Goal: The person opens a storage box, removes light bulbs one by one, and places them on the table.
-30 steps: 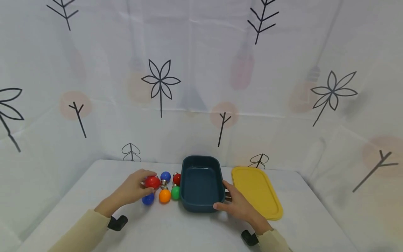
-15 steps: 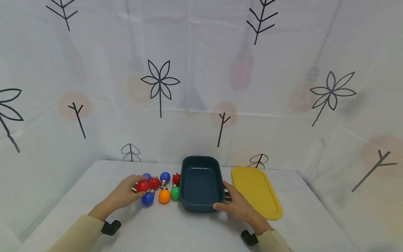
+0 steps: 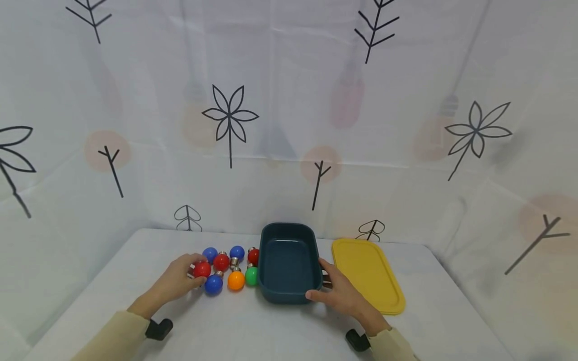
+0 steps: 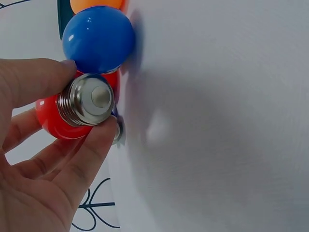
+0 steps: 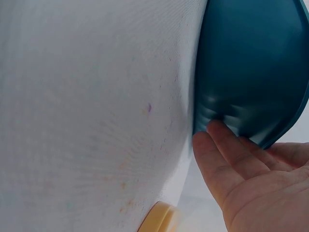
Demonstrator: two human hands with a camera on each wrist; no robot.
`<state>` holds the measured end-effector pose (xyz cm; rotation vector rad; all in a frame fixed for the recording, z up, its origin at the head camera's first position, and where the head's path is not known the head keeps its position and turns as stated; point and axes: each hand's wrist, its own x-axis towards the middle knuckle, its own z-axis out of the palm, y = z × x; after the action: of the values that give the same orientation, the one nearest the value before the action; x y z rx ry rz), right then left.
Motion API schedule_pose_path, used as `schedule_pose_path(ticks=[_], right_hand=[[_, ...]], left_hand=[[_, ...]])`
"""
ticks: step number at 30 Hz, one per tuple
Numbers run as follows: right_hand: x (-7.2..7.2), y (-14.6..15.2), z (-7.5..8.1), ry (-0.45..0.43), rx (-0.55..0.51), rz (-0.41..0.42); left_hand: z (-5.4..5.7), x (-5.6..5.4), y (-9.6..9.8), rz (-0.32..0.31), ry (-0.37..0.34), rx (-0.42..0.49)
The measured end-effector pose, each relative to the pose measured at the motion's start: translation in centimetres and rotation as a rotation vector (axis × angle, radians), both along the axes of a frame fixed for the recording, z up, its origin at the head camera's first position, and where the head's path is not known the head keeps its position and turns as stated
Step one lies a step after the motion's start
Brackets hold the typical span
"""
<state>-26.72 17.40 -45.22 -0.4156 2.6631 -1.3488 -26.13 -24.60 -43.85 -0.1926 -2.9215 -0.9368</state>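
In the head view my left hand (image 3: 173, 281) pinches a red light bulb (image 3: 201, 269) at the left end of a group of bulbs. The left wrist view shows its silver screw base (image 4: 99, 99) between thumb and fingers. Close around it are a blue bulb (image 3: 213, 284), another blue bulb (image 3: 209, 254) and a red bulb (image 3: 221, 262). My right hand (image 3: 340, 293) touches the right side of a dark teal rectangular container (image 3: 289, 298), and the right wrist view shows fairly straight fingers (image 5: 236, 152) against its outer wall. No bulb shows inside the container.
Between the left bulbs and the container lie an orange bulb (image 3: 236, 281), a green bulb (image 3: 251, 276), a blue bulb (image 3: 237, 252) and a red bulb (image 3: 254, 256). A yellow lid (image 3: 368, 276) lies right of the container. A patterned cloth (image 3: 271, 195) hangs behind the table.
My left hand has moved left with the red bulb, uncovering the red bulb and the far blue bulb behind it. The near blue bulb has shifted slightly right. My right hand stays at the container.
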Motion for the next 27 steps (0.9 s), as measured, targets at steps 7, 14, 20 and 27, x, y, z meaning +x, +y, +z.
schedule_pose_path(ticks=[7,14,20,27], right_hand=[[0.01,0.00,0.03,0.007,-0.005,0.003],[-0.08,0.00,0.02,0.002,-0.006,0.003],[0.01,0.05,0.12,-0.003,-0.030,0.011],[0.05,0.02,0.16,-0.006,-0.017,0.007]], left_hand=[[-0.33,0.01,0.08,0.008,-0.024,-0.004],[-0.51,0.08,0.29,-0.014,-0.023,0.011],[-0.60,0.08,0.49,-0.015,-0.018,0.013],[-0.44,0.26,0.50,-0.017,-0.015,0.020]])
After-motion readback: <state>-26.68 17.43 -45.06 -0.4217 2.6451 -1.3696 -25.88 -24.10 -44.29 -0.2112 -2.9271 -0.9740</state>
